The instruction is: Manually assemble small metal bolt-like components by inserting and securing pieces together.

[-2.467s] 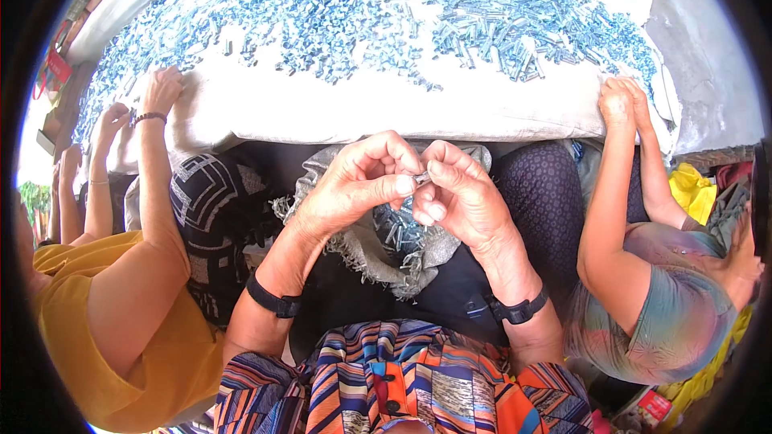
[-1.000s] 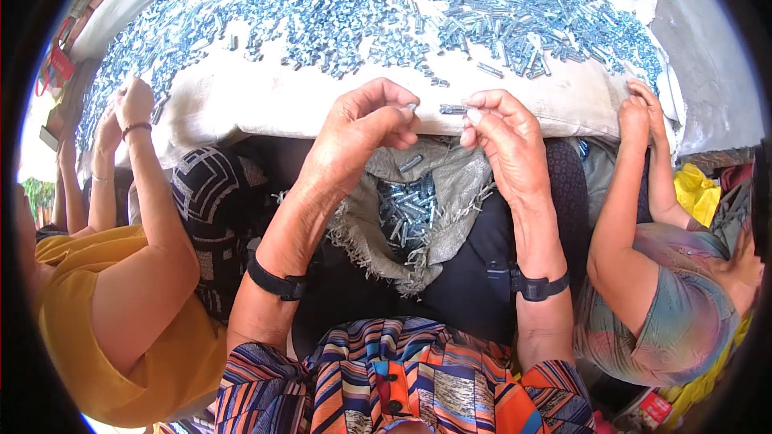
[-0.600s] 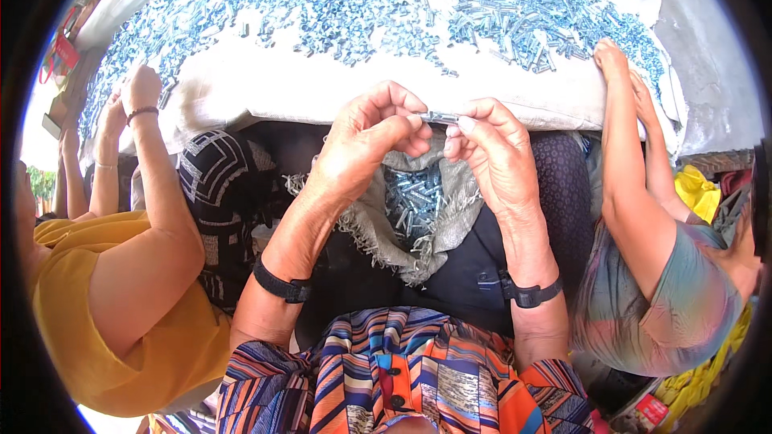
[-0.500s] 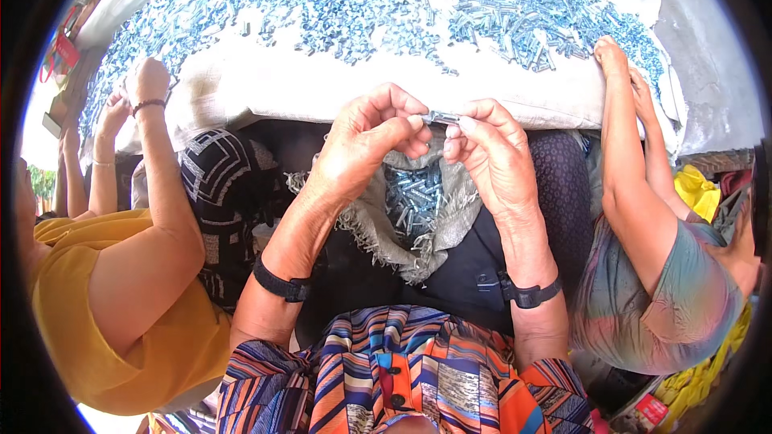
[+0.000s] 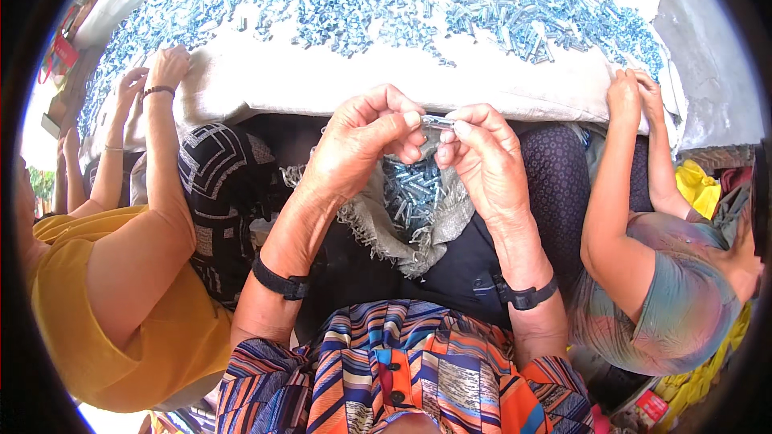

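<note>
Above my lap, a small silvery metal bolt (image 5: 437, 122) lies level between my two hands. My left hand (image 5: 362, 135) pinches its left end with thumb and forefinger, the other fingers curled under. Its right end sits in the fingertips of my right hand (image 5: 489, 149). The fingertips cover both ends, so finer detail of the bolt is hidden. Just below my hands, a frayed grey sack cloth (image 5: 450, 229) lies in my lap, holding many similar metal pieces (image 5: 412, 191).
Ahead is a worktable with a pale cloth (image 5: 322, 84), spread with bluish metal parts (image 5: 515, 12). At my left works a person in a yellow top (image 5: 161, 305), hands at the cloth. A person in a grey-green patterned top (image 5: 667, 297) works at my right, hands at the table edge.
My hands keep the bolt between them, with only a slight shift of the right fingers. The left neighbour's hands moved rightward; the right neighbour's hands drew back toward the table edge.
</note>
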A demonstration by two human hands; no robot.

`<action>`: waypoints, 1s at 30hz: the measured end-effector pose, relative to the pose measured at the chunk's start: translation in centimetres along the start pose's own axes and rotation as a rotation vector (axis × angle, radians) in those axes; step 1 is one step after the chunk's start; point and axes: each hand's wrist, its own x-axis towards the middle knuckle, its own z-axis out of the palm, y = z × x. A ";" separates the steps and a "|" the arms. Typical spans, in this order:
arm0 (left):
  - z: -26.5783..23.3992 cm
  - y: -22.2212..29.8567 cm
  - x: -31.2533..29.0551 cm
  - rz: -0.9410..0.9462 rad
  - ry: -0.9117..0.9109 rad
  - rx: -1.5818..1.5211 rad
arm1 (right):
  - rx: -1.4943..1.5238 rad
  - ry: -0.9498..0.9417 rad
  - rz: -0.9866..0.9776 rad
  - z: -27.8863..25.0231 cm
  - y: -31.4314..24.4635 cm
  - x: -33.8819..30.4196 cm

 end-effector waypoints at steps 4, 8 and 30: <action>-0.2 -0.2 0.1 -0.050 -0.019 0.051 | -0.127 0.035 -0.043 -0.3 0.6 -0.3; -0.6 -0.8 -0.3 -0.085 -0.107 0.004 | 0.113 -0.072 0.140 -0.6 0.9 -0.6; -0.3 0.5 6.6 0.407 0.115 1.226 | -1.509 0.357 -0.527 -9.0 -5.1 9.9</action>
